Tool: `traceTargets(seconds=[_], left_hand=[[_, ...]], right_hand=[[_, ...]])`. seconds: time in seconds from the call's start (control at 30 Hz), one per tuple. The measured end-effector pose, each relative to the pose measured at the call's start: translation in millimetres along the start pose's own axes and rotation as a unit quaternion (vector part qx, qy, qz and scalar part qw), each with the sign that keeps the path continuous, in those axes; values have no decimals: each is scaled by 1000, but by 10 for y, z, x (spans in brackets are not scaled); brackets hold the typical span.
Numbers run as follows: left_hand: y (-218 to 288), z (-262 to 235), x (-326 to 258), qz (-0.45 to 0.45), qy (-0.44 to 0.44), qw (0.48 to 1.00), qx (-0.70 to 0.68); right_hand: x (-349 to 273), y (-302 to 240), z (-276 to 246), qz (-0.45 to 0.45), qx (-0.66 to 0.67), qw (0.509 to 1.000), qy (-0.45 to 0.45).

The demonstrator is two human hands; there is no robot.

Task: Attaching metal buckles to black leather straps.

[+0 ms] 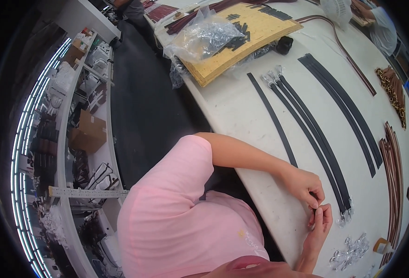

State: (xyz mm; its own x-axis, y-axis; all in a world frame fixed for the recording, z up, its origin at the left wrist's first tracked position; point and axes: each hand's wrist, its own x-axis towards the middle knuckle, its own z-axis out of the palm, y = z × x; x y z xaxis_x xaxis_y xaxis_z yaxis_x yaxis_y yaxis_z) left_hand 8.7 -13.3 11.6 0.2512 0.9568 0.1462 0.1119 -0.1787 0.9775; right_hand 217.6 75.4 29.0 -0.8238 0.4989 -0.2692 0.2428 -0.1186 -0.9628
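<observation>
A single black strap [272, 113] lies along the table and passes beneath my left hand [302, 185]. That hand is closed, thumb and fingers pinched at the dark strap end. My right hand [319, 223] comes up from below, also closed, its fingertips meeting the left's at the same end. What exactly lies between the fingertips is mostly covered. Just right of my hands are several black straps [313, 132] with metal clasps [347, 215] at their near ends, seemingly wrapped in clear plastic. Their far ends carry similar clasps [271, 76].
Farther right lie plain black straps [345, 106], brown straps [392, 180] and chains [392, 97]. A pile of clasps [350, 250] sits near front right. A yellow board [241, 46] holds black pieces and a plastic bag [204, 37]. Shelves [74, 106] stand left; another person [383, 32] is far right.
</observation>
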Motion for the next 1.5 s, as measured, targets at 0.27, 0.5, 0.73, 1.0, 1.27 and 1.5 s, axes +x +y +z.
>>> traceTargets(seconds=[0.27, 0.5, 0.73, 1.0, 1.27, 1.5], left_hand=[[-3, -143, -51, -67, 8, 997, -36], [35, -69, 113, -181, -21, 983, -31], [72, -30, 114, -187, -8, 982, -9], [-76, -33, 87, -103, 42, 993, -43], [-125, -59, 75, -81, 55, 995, 9], [-60, -98, 63, -115, 24, 993, 26]], right_hand=[[244, -13, 0, 9, -17, 1000, -24], [171, -43, -382, 66, 27, 991, -116], [206, -94, -391, 71, 14, 989, -126], [285, 120, -195, -46, 27, 998, -44], [266, 84, -143, -3, 39, 999, -4], [179, -202, -260, -83, -301, 946, -84]])
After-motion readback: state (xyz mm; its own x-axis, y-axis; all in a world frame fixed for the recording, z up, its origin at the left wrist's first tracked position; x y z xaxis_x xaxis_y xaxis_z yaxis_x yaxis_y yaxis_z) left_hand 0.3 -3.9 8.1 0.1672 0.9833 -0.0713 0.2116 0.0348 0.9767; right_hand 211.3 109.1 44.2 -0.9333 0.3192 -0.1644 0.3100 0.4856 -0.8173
